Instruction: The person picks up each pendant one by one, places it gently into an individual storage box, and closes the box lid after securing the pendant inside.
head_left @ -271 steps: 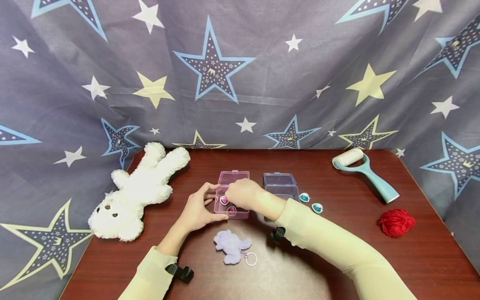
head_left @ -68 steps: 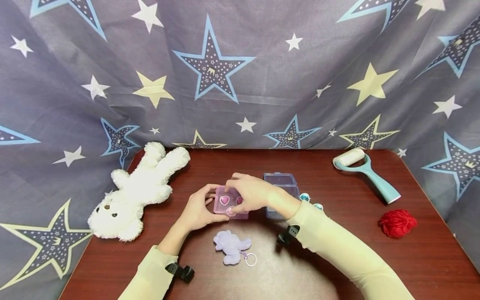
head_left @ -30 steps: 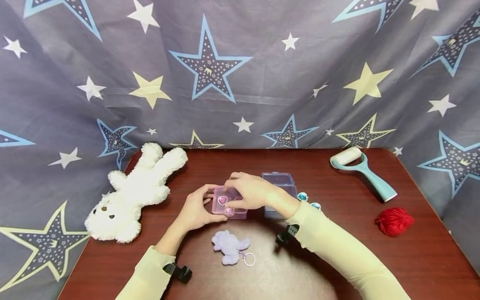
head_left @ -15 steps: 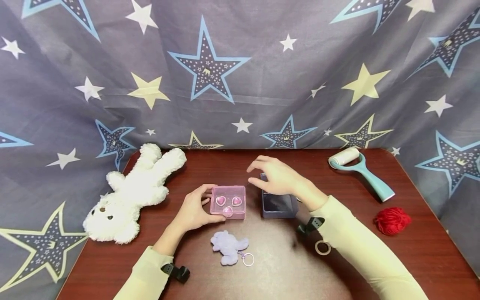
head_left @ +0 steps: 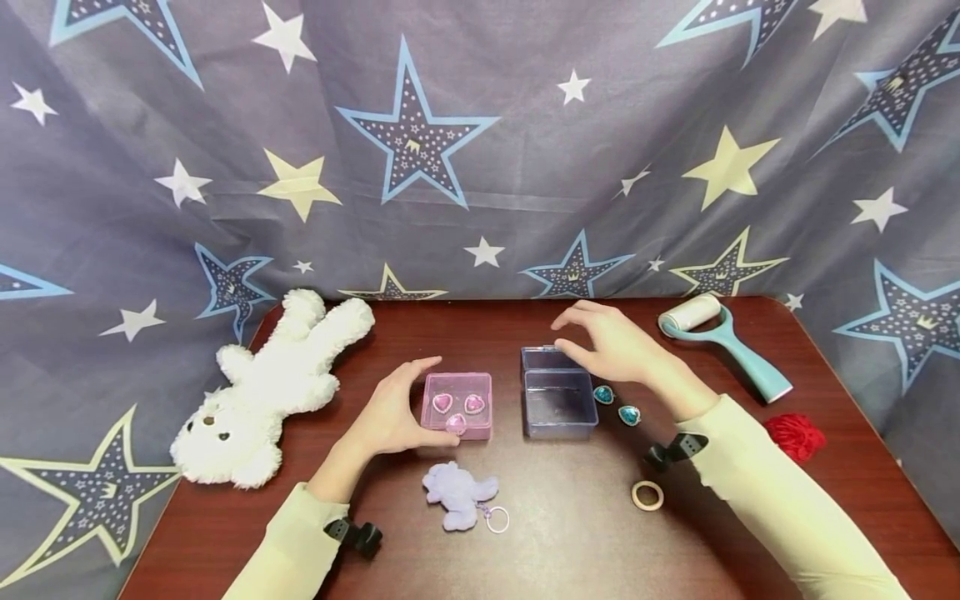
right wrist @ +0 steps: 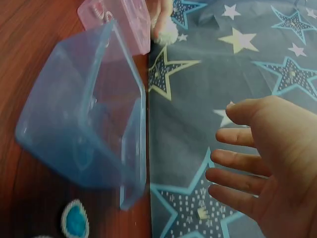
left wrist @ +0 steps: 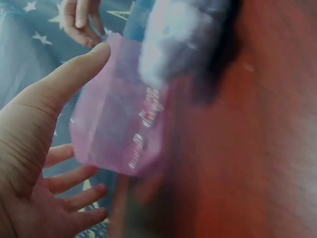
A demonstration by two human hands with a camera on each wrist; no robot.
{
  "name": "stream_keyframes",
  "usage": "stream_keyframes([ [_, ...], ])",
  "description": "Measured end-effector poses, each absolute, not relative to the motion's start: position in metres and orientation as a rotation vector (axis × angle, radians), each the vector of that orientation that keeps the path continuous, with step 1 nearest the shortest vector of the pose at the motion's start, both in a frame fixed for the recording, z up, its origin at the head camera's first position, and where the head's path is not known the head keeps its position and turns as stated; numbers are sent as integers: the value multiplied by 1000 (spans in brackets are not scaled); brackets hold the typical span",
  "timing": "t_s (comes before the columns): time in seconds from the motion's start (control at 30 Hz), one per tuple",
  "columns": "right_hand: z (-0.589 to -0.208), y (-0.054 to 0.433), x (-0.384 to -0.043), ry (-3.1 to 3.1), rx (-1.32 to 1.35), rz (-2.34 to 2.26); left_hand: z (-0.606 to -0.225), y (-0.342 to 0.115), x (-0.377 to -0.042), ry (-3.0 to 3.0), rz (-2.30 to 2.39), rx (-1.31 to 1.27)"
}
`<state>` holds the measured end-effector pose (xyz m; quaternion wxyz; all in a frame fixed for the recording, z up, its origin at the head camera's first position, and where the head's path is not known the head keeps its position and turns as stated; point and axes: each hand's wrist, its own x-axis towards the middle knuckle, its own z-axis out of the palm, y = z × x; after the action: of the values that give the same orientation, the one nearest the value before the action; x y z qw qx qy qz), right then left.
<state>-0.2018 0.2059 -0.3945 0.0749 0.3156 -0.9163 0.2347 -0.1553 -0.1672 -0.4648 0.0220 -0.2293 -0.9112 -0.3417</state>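
L hand (head_left: 393,414) fingers spread wide, gripping nothing, thumb & fingertips about L side of closed pink box (head_left: 465,387); contact unclear. 3 pink hearts (head_left: 474,404) show thru lid. R hand (head_left: 615,342) fingers apart, slightly bent, nothing held, nr raised lid of blue box (head_left: 558,427). Blue gems (head_left: 629,415) just R of it; lilac plush (head_left: 457,493) w/ keyring in front of pink box on table (head_left: 570,542).

The right arm's long cream fabric sleeve (head_left: 795,512) is hiding a bit of the red yarn ball (head_left: 797,437). Left wrist cam's totally smearing the translucent pink plastic box (left wrist: 106,114) and fuzzy lilac plush (left wrist: 181,39).
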Motion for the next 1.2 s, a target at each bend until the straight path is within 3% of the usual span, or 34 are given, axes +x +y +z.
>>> stream_keyframes([
  [0.5, -408, 251, -190, -2705, 845, 688, -407, -107, -176, -2778, -874, -913],
  [0.77, -419, 264, -184, -2749, 806, 670, -410, -69, -177, -2797, -862, -1059],
  [1.2, -449, 274, -173, -2848, 815, 627, -419, -32, -168, -2965, -609, -1007],
])
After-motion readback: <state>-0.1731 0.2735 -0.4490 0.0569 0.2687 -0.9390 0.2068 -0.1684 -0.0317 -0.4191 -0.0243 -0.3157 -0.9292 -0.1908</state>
